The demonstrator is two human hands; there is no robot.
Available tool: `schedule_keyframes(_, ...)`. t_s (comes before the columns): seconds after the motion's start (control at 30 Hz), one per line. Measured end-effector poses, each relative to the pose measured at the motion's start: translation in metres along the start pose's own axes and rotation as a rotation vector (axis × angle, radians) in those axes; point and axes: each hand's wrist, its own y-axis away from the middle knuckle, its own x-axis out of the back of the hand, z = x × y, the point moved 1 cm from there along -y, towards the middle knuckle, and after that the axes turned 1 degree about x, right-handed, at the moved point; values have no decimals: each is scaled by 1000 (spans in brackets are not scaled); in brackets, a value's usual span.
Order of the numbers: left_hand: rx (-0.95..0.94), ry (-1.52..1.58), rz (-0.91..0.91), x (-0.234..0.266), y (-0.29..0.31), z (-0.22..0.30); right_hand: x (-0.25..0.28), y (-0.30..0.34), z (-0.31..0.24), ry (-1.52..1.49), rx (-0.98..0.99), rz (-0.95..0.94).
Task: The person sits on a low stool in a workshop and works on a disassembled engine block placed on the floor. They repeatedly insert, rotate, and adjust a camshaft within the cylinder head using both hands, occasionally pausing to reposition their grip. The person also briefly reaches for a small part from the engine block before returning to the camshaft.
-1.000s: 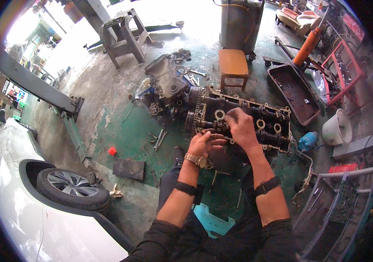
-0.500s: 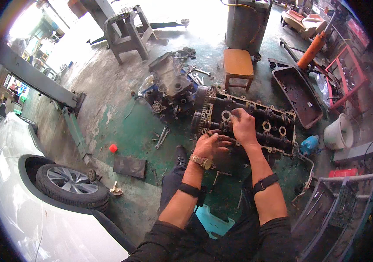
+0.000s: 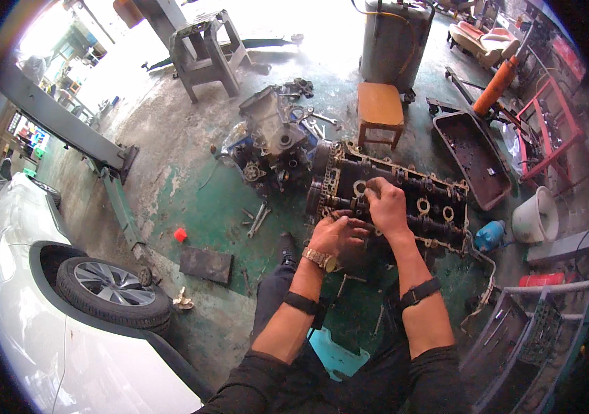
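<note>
An engine cylinder head (image 3: 405, 200) with dark camshafts and a pale rim lies before me, a chain and round gears (image 3: 321, 181) at its left end. My right hand (image 3: 386, 205) is over its middle, thumb and fingers pinched together beside a pale ring-shaped opening (image 3: 359, 187). Whatever is in that pinch is too small or hidden to make out. Lower and to the left, my left hand (image 3: 336, 237) rests by the near edge, fingers stretched out and apart. Two more pale ring openings (image 3: 423, 205) show to the right.
Beyond the left end sits a dismantled engine assembly (image 3: 270, 138), with wrenches (image 3: 322, 119) beside it. An orange-topped stool (image 3: 380, 105) and a drain tray (image 3: 470, 155) stand farther back. A white car (image 3: 39, 303) is at left; a white bucket (image 3: 535, 214) and metal rack (image 3: 532, 331) at right.
The whole view has shifted slightly. My right hand keeps its pinch over the cylinder head; the left hand's fingers look a little more spread by the near edge.
</note>
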Motion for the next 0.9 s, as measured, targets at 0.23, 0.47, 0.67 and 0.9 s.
schedule_keyframes(0.23, -8, -25, 48, -6, 4, 1, 6, 5, -15, 250, 25, -101)
schedule_keyframes(0.47, 44, -17, 61, 6, -4, -6, -3, 8, -17, 324, 0, -10)
schedule_keyframes(0.67, 32, -77, 84, 6, -2, -4, -2, 9, -20, 367, -9, -19)
schedule_keyframes(0.9, 28, -18, 98, 3, -3, -5, 1, 9, -21, 307, 12, -53)
